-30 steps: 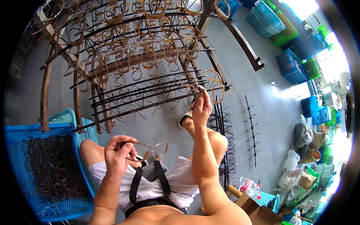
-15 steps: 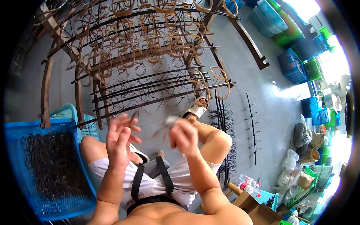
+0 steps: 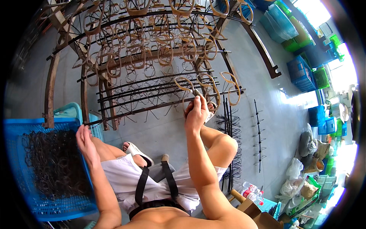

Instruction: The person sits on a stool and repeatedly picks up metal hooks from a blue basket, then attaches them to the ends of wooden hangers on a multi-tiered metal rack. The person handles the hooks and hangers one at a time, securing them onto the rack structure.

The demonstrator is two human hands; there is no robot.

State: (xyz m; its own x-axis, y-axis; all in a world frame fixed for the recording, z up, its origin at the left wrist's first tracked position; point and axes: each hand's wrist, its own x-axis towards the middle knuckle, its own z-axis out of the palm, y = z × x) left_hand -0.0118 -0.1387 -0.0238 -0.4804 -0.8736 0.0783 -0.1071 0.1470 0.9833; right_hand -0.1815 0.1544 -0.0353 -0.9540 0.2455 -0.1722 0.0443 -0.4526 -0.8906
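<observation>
My right hand [image 3: 196, 114] is closed around a dark, narrow pliers-like tool [image 3: 196, 92]. Its tip meets a tan spectacle frame [image 3: 184, 81] at the right part of the lowest black rod [image 3: 152, 108]. More tan frames [image 3: 230, 87] hang beside it, and thin wire hooks stick out along the rods. My left hand [image 3: 88, 145] has its fingers stretched out, the tips by the rod's left end, near the rim of the blue basket [image 3: 57, 124]. Nothing shows in that hand. Dark wire pieces [image 3: 53, 164] fill the basket.
A wooden rack [image 3: 49, 87] carries several rows of hanging frames ahead. Hooked rods [image 3: 258, 137] lie on the floor at right. Plastic bottles [image 3: 252, 192] and a cardboard box [image 3: 249, 208] are at lower right. Blue and green crates [image 3: 301, 74] line the right side.
My right hand has moved forward and right, up to the hanging frames. My left hand has dropped back left to the rod end; the small dark piece near its fingers is no longer seen there.
</observation>
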